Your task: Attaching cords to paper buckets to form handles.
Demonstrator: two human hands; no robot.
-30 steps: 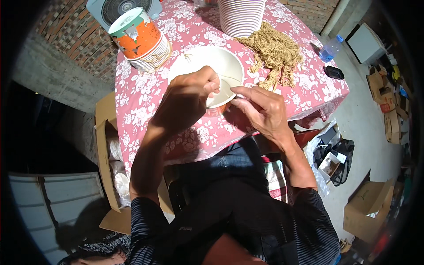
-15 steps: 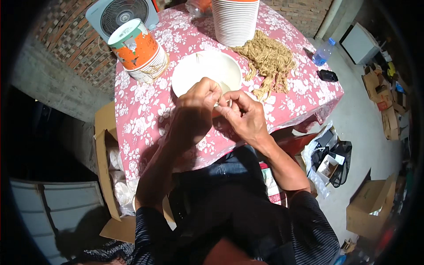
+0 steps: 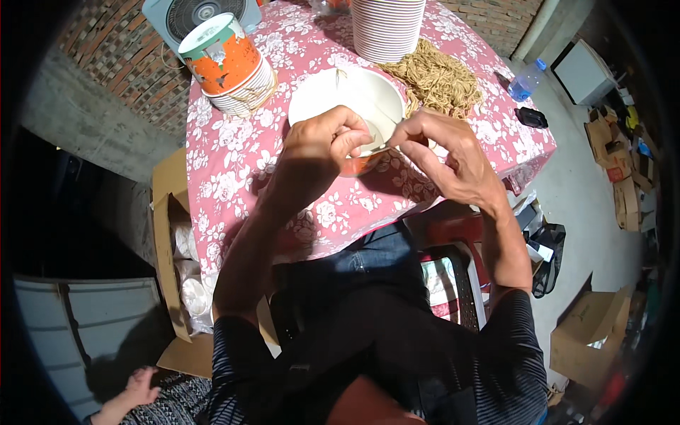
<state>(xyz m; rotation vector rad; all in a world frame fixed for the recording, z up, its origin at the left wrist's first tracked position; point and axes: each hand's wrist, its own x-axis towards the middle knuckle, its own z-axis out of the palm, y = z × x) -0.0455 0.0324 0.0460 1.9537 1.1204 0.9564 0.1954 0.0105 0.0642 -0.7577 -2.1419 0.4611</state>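
Observation:
A wide paper bucket (image 3: pixel 308 88), white inside and orange outside, stands tilted toward me at the near part of the table. My left hand (image 3: pixel 329 136) is over its near left rim with fingers pinched together. At the near right rim, my right hand (image 3: pixel 453 152) pinches too, and a thin cord seems to run between the two hands. Their fingers partly hide it. A bit of tan cord (image 3: pixel 341 74) shows at the bucket's far rim. Beyond the right hand lies a heap of tan cords (image 3: pixel 440 79).
Nested orange buckets with cords (image 3: pixel 225 64) lean at the left, by a fan (image 3: pixel 202 18). A tall white bucket stack (image 3: pixel 388 32) stands at the back. Bottle (image 3: pixel 525 81) and black object (image 3: pixel 531 117) lie right. Another person's hand (image 3: pixel 140 388) shows lower left.
My right hand has moved right, away from my left, and the gap between them has widened. The view has shifted slightly. Another person's hand has come into view at the lower left.

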